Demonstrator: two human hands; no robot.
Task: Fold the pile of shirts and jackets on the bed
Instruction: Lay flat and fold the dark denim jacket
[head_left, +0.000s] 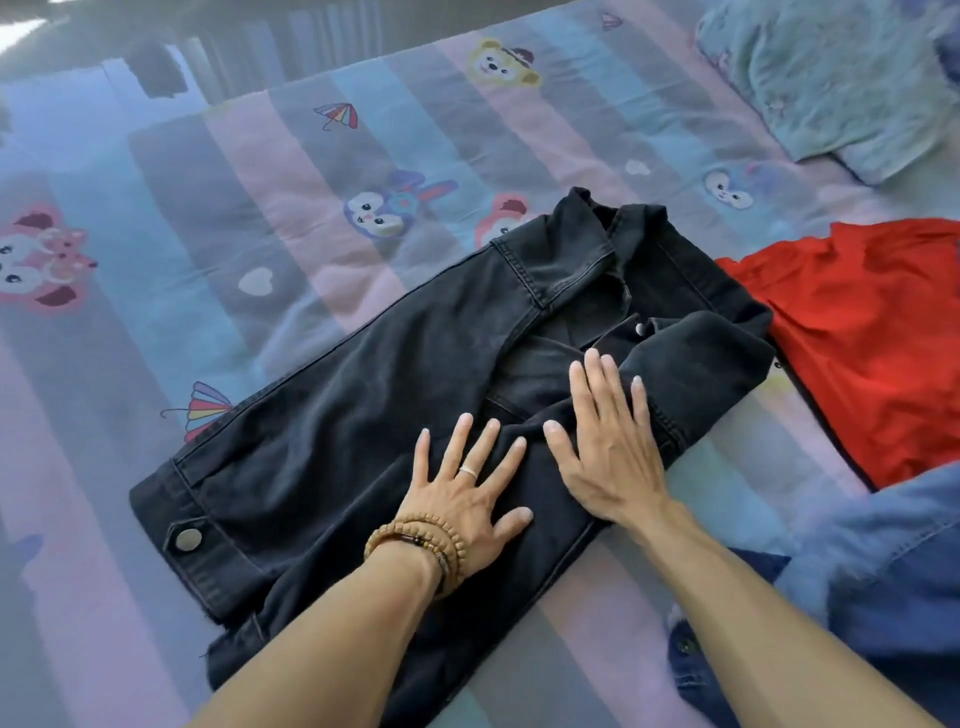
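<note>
Item one: black denim jacket (363, 415), lying partly folded across the middle of the striped cartoon-print bedsheet (260, 171), collar toward the far side. I have my left hand (467, 493) flat on it, fingers straight and spread; my right hand (608, 447) just beside, likewise flat, pressing a folded-in sleeve. Item two: red shirt (872, 332), touching the jacket's right edge. Item three: blue denim garment (883, 561), near right.

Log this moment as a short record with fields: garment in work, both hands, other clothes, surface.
garment in work: black denim jacket, flat, partly folded
left hand: fingers spread, pressing on the jacket
right hand: flat, pressing the folded-in sleeve
other clothes: red shirt and blue denim garment to the right
surface: cartoon-print striped bedsheet
</note>
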